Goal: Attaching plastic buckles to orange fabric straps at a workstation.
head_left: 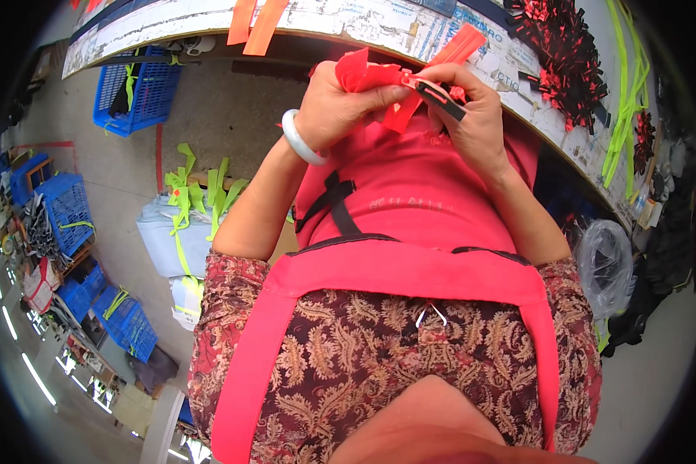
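At the near edge of the worktable, my left hand (326, 107) is closed on a folded bright red fabric strip (356, 74), its thumb pressing toward the strip's end. Close beside it, my right hand (478, 127) pinches a short black strip (442, 101) with a red line along it. The two pieces meet between my fingertips, and I cannot make out how they are joined. Another red strip (458, 48) slants past my right fingers, its upper end over the table. My red apron (410, 185) lies below both hands.
On the white, worn worktable (348, 22) lies a heap of black-and-red pieces (561, 66), with neon yellow strips (625, 100) to its right. Orange strips (255, 23) hang over its edge. At left are blue crates (135, 97) and a pale bundle (170, 240) with yellow strips.
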